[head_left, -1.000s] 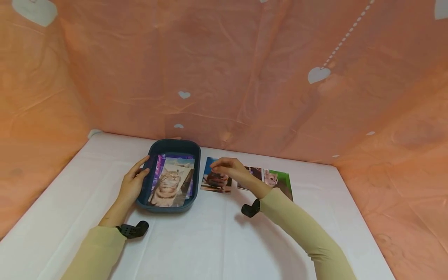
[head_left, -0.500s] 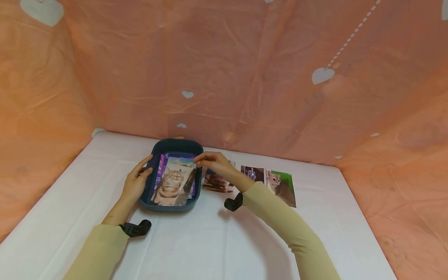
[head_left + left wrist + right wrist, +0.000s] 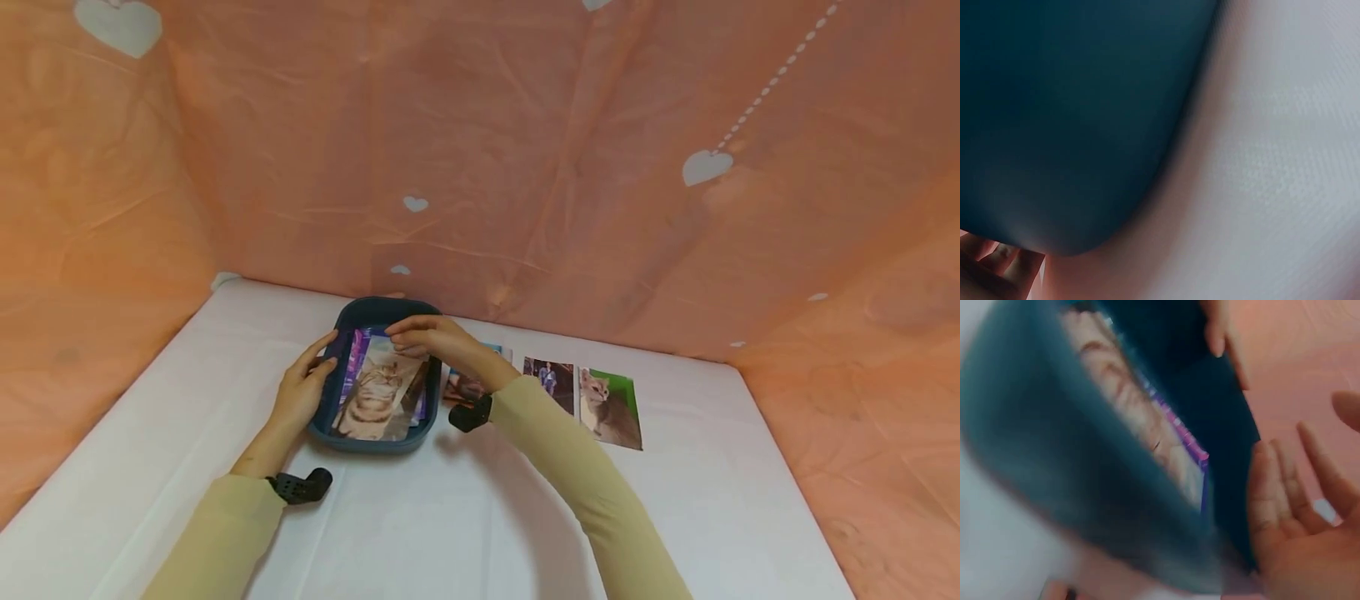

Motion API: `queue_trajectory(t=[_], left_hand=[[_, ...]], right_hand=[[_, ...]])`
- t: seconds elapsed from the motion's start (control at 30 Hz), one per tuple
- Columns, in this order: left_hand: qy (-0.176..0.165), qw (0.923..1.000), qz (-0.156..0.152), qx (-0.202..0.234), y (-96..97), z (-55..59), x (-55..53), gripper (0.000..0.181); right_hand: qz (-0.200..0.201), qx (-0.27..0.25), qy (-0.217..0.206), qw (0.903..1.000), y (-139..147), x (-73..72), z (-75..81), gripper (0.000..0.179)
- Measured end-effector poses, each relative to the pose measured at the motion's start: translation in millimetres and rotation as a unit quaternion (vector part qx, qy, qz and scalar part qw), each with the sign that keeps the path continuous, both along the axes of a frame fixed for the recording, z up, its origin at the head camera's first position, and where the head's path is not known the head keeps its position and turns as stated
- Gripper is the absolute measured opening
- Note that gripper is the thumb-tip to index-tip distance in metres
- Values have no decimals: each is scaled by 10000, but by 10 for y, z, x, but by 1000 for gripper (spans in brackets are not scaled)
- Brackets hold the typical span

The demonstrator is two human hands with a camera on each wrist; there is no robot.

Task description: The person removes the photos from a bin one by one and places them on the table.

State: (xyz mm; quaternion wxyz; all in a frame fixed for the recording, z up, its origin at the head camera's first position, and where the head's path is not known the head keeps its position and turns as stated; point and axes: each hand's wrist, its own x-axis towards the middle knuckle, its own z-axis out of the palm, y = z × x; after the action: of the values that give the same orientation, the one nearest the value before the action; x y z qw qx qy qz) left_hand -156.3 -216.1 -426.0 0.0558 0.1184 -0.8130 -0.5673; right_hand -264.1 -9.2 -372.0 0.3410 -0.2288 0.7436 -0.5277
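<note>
My left hand [image 3: 300, 392] grips the left wall of a dark teal plastic bin [image 3: 371, 446], thumb over the rim. In the right wrist view, that thumb [image 3: 1215, 339] lies against the bin's inner wall. A stack of photo prints lies in the bin, with a striped cat photo [image 3: 371, 404] on top and purple-edged prints below. Over the bin's far right part hovers my right hand [image 3: 442, 342], fingers loosely extended and nothing held. The right wrist view shows its palm [image 3: 1300, 556] beside the rim.
To the bin's right lie three prints in a row: one partly covered by my right wrist [image 3: 465, 387], a dark one with a figure [image 3: 550, 379], and a cat on green [image 3: 611, 408]. A white cloth [image 3: 405, 533] covers the table; orange sheeting [image 3: 480, 167] rises behind.
My right hand has moved left from above the nearest loose print to over the bin, uncovering the prints at right. My left hand keeps its hold. The head view has shifted slightly.
</note>
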Motion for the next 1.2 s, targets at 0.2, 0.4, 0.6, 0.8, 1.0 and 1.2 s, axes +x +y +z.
queue_trajectory(t=[0.2,0.4,0.6,0.8,1.0,1.2], left_hand=[[-13,10000,8,-64,10,9,0,46],[-8,9999,40,-117,12,12,-1,45],[-12,9999,50,-111,11,-2,-2,45],[-2,9999,75,-114,9,-10,-2,45],[13,9999,100,-115,14,-1,5,45],[-42,9999,83,-113,24,6,9,45]], right_hand=[[332,26,-693,9970,-133,-8,-33,45],[-127,662,-409,9969,-236,9,-76,41],[-66,1382,-184,9902,-311,11,-121,44],[334,2008,-4,9791,-358,36,-104,49],[255,2200,193,9750,-394,38,-108,47],[184,2487,576,9667,-415,48,-112,47]])
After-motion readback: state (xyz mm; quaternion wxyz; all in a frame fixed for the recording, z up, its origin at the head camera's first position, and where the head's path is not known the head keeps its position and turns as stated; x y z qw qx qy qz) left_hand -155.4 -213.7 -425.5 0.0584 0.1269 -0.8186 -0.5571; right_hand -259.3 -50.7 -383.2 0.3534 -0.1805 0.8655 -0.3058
